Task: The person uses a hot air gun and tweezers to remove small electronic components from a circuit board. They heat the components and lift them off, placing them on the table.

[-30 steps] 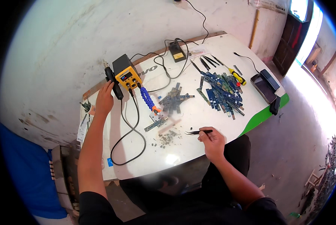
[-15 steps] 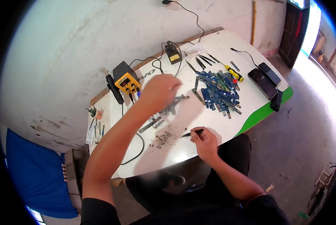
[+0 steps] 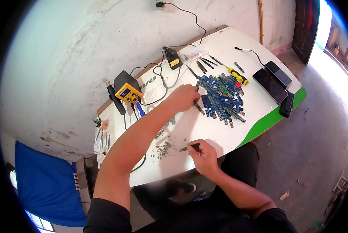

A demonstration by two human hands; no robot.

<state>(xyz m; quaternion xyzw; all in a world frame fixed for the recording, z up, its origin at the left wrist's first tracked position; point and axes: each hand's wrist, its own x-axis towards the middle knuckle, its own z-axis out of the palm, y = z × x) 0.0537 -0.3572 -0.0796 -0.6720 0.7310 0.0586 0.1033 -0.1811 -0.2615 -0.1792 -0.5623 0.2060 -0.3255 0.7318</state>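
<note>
One dark strip (image 3: 199, 109): a narrow circuit board at the left fringe of the big pile (image 3: 225, 101), its upper end hidden beneath the fingers of the left hand (image 3: 185, 96).
Long axis: slanting, running from the left fingertips toward the person and a little to the right.
Bearing from the left hand: just beyond the fingertips, rightward and on the person's side (the hand itself covers any point of contact).
Nearer hand: the left, reaching across the table (image 3: 224, 138); the right hand (image 3: 203, 156) is well apart, on the person's side of the strip.
Left fingers: curled close together over the strip; whether they pinch it or merely rest on it cannot be told.
Right fingers: drawn narrowly together around black tweezers (image 3: 194, 147), whose points face left, near the scattered grey bits (image 3: 164, 149).
Big pile: blue and green strips crossing at many angles, to the right of the left hand.
Smaller pile (image 3: 170, 121): partly hidden by the left forearm (image 3: 127, 147), on the person's side of the left hand.
Upper right of the big pile: a yellow screwdriver (image 3: 237, 76), with a small red object (image 3: 238, 84) near its handle.
</note>
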